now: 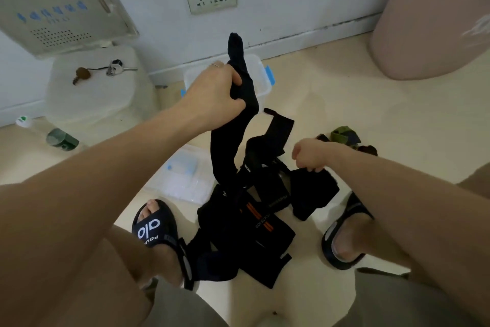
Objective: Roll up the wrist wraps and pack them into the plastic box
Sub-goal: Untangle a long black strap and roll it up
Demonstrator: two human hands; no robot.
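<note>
A heap of black wrist wraps (246, 236) lies on the floor between my feet, some with orange stripes. My left hand (214, 93) grips one long black wrap (225, 151) and holds it up, its end sticking above my fist. My right hand (310, 154) pinches the edge of another black wrap (314, 194) low over the heap. The clear plastic box (261, 75) with blue clips stands behind my left hand, near the wall. Its clear lid (183, 175) lies on the floor left of the heap.
A white tub (98, 93) with keys (116, 67) on top stands at the left wall. A bottle (53, 136) lies on its side beside it. A pink bin (434, 16) fills the right corner. A camouflage wrap (347, 136) lies right of the heap. My sandalled feet (159, 231) flank the heap.
</note>
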